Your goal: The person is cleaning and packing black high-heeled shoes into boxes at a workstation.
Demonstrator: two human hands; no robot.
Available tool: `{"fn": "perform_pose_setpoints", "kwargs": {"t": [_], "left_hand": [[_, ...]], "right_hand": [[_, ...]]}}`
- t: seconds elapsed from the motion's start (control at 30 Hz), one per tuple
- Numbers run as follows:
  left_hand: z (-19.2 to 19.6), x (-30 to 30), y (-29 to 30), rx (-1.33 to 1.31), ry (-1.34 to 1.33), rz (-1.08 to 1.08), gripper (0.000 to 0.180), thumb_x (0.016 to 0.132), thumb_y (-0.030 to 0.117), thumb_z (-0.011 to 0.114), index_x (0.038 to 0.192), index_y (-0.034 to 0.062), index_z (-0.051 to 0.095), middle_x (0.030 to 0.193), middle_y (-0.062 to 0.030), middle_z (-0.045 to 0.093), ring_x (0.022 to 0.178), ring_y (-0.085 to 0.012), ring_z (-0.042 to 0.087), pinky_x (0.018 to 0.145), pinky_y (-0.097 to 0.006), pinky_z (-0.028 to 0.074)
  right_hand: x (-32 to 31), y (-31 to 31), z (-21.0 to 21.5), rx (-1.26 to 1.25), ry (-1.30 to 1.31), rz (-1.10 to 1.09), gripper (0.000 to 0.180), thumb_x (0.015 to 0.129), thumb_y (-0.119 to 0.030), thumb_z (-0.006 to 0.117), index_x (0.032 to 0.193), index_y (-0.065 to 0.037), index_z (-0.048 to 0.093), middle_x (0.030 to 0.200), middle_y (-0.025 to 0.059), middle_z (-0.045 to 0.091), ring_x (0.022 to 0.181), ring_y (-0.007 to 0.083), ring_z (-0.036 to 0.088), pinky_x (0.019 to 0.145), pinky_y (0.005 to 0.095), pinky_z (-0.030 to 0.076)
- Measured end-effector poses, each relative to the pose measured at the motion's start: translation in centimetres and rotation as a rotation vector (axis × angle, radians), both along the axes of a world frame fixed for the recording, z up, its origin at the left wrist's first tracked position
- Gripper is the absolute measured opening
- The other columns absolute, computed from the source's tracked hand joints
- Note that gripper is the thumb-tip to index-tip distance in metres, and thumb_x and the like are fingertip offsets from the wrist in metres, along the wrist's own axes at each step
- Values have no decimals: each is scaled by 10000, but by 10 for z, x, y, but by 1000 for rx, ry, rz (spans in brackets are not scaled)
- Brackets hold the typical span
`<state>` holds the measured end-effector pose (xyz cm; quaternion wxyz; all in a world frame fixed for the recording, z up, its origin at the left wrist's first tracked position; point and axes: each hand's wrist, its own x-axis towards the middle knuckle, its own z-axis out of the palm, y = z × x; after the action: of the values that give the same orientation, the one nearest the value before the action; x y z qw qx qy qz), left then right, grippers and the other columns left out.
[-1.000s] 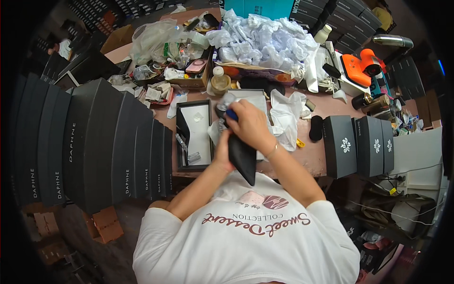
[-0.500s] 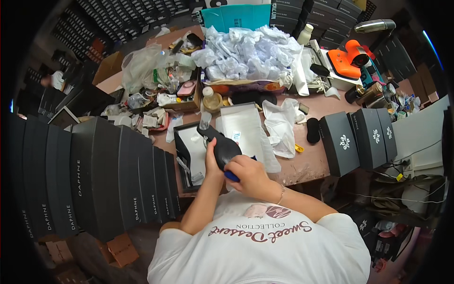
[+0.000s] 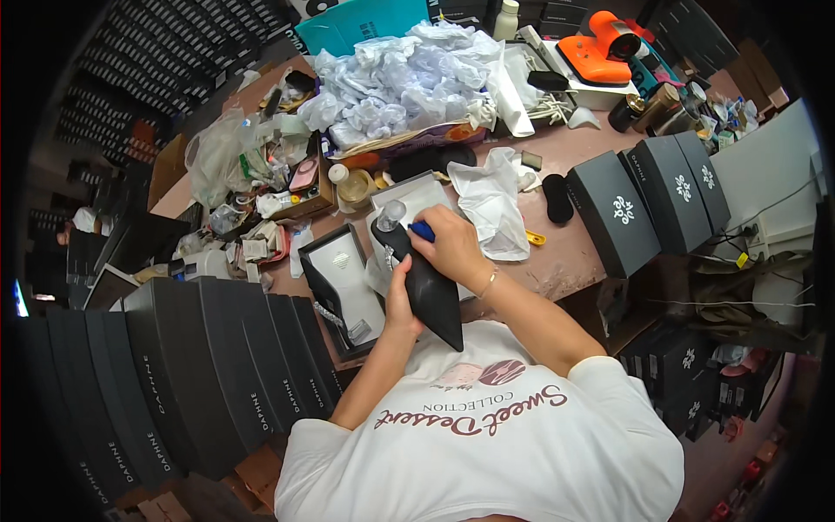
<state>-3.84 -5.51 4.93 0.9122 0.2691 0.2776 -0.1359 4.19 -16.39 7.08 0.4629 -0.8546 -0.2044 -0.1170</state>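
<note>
A black pointed-toe shoe with a clear heel is held sole up, its toe toward my chest. My left hand is closed round its side, by a sparkly band. My right hand presses a small dark-blue object against the sole near the heel; its kind is mostly hidden by my fingers. Just left of the shoe lies an opened shoebox with white lining. The matching black shoe rests along its left side. Behind my hands lies a box lid, partly covered.
Stacked dark shoeboxes stand at the left, more boxes at the right. Crumpled white tissue paper heaps at the back. White paper, a black brush-like pad and a yellow cutter lie on the table.
The blue object and my right hand have moved from the shoe's toe part up to near the heel. The shoe's toe now points down toward my chest. The view has shifted.
</note>
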Motion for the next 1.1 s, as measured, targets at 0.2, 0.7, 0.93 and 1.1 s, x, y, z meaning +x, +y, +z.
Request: {"fn": "perform_pose_setpoints", "kwargs": {"t": [0.2, 0.7, 0.93, 1.1], "left_hand": [[-7, 33, 9, -14, 74, 16, 467, 827, 471, 554, 931, 20, 616, 878, -136, 667, 754, -238, 651, 718, -351, 533], [14, 73, -27, -6, -215, -62, 615, 877, 384, 527, 1332, -4, 383, 1185, -176, 574, 1019, -281, 607, 846, -381, 528], [16, 97, -21, 181, -382, -20, 648, 838, 325, 582, 1347, -10, 360, 1350, -168, 441, 1153, -260, 526, 909, -357, 494], [14, 102, -22, 278, -549, -36, 846, 826, 528, 599, 1411, -2, 295, 1402, -146, 397, 1280, -271, 402, 1094, -420, 273]], "right_hand": [[-73, -24, 34, -3, 55, 332, 236, 677, -135, 735, 853, -57, 598, 829, 97, 573, 759, 286, 580, 665, 371, 474], [201, -246, -69, -380, -72, -338, 284, 785, -179, 665, 1037, -72, 590, 1039, 125, 596, 980, 349, 557, 812, 443, 442], [107, -127, -36, 470, 878, 529, 764, 796, -221, 735, 1416, -58, 318, 1318, 133, 488, 1214, 220, 483, 1025, 358, 369], [45, -87, -43, 843, 1025, 604, 826, 725, -208, 787, 1406, -50, 346, 1263, 76, 518, 1138, 145, 495, 984, 311, 392]]}}
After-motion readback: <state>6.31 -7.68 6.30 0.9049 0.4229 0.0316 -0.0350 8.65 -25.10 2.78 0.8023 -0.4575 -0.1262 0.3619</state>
